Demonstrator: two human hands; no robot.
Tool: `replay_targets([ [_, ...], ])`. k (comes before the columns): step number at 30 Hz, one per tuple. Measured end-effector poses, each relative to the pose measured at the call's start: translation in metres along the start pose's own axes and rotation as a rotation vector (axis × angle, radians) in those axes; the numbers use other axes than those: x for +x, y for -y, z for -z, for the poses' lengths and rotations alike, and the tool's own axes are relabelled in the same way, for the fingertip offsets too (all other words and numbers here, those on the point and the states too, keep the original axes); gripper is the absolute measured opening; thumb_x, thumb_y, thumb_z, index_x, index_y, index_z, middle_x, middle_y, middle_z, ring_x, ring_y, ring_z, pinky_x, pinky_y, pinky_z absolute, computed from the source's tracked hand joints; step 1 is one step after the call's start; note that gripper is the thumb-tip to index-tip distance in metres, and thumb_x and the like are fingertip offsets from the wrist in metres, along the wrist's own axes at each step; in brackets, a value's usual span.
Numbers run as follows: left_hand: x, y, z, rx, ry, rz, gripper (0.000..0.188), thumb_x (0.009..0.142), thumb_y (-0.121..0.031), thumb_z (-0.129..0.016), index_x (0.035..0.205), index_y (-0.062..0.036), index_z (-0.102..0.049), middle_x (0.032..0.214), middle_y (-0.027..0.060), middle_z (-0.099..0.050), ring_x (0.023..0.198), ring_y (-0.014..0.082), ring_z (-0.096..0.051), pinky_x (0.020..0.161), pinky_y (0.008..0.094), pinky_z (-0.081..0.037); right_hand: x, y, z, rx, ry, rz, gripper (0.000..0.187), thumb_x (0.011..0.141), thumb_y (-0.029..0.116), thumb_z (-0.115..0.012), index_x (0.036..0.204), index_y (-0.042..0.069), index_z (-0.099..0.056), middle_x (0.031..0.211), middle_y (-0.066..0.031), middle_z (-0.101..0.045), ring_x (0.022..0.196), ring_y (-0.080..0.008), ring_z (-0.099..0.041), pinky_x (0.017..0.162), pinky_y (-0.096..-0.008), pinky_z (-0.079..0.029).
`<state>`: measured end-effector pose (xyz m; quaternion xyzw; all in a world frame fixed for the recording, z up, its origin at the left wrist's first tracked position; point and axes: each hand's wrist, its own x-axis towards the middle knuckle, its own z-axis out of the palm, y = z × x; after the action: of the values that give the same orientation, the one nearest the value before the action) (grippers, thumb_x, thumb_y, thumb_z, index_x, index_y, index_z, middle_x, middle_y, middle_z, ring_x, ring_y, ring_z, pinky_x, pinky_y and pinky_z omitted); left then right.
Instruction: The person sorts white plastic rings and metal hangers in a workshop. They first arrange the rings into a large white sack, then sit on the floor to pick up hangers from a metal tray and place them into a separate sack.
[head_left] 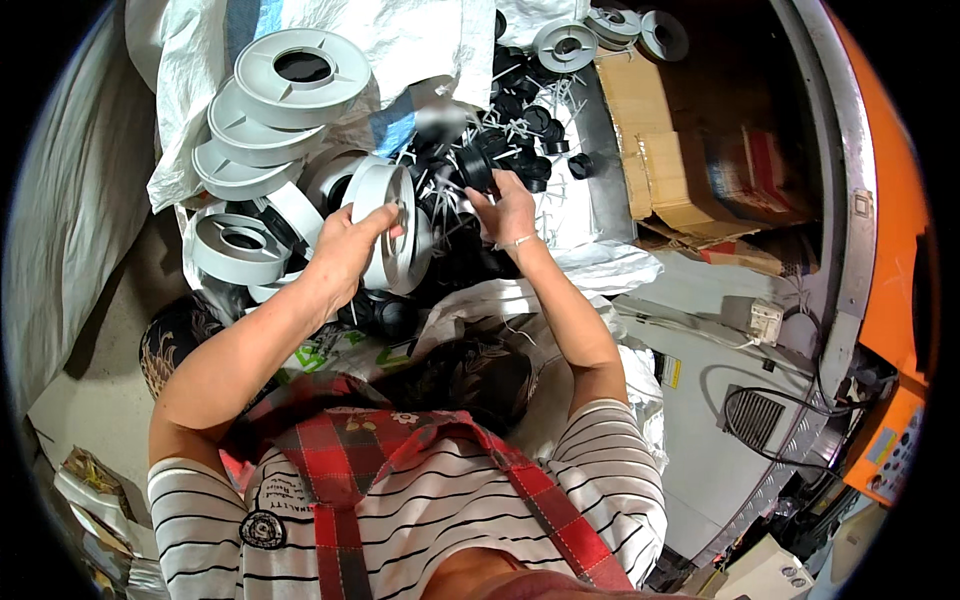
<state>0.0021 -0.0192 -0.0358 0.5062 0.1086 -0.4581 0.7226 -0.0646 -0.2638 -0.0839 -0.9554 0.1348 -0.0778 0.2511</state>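
White sacking (orange panel right); left hand gripping spool, right hand pinching black part.

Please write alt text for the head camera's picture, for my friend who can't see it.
A person's left hand grips a grey spool, while the right hand is at a round black part by a heap of black pieces and white sticks. More grey spools are stacked at left; the person wears a striped shirt and red checked apron.

left grip partly hidden by pale spool | blurred item, kind unclear | orange machine cut off rightward
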Motion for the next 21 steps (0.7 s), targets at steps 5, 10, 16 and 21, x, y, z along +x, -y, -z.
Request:
replay_targets([
  [5, -0.012, -0.011, -0.005, -0.284, 0.110, 0.005, 0.027, 0.090, -0.022, -0.050, 0.102, 0.0021, -0.052, 0.094, 0.0078, -0.059, 0.085, 0.0161, -0.059, 0.077, 0.0320, -0.049, -0.032, 0.069, 0.028, 0.132, 0.152, 0.409, 0.049, 0.067, 0.004, -0.075, 0.111, 0.005, -0.053, 0.116, -0.0217, -0.054, 0.117, -0.0302, -0.048, 0.089, -0.0325, -0.043],
  [10, -0.024, -0.014, -0.010, -0.180, 0.317, -0.143, 0.031, 0.088, -0.023, -0.054, 0.106, 0.0017, -0.051, 0.095, 0.0084, -0.058, 0.081, 0.0157, -0.060, 0.068, 0.0315, -0.052, -0.029, 0.111, 0.055, 0.418, 0.175, -0.099, 0.064, 0.065, 0.010, -0.077, 0.120, 0.003, -0.045, 0.103, -0.0124, -0.051, 0.096, -0.0178, -0.052, 0.076, -0.0302, -0.049],
  [16, -0.046, -0.029, 0.003, -0.079, 0.523, -0.065, 0.036, 0.088, -0.027, -0.054, 0.110, 0.0008, -0.052, 0.097, 0.0076, -0.060, 0.083, 0.0145, -0.060, 0.070, 0.0295, -0.052, -0.042, 0.150, 0.088, -0.117, 0.293, 0.334, 0.080, 0.055, 0.016, -0.080, 0.123, 0.006, -0.040, 0.109, -0.0169, -0.045, 0.101, -0.0341, -0.045, 0.085, -0.0371, -0.042],
  [21, -0.056, -0.035, 0.011, -0.063, 0.562, 0.023, 0.040, 0.087, -0.028, -0.057, 0.115, -0.0010, -0.050, 0.106, 0.0080, -0.059, 0.093, 0.0167, -0.059, 0.080, 0.0334, -0.050, -0.043, 0.178, 0.108, -0.321, 0.386, 0.642, 0.081, 0.051, 0.010, -0.076, 0.121, 0.002, -0.036, 0.110, -0.0164, -0.041, 0.101, -0.0358, -0.043, 0.088, -0.0395, -0.041],
])
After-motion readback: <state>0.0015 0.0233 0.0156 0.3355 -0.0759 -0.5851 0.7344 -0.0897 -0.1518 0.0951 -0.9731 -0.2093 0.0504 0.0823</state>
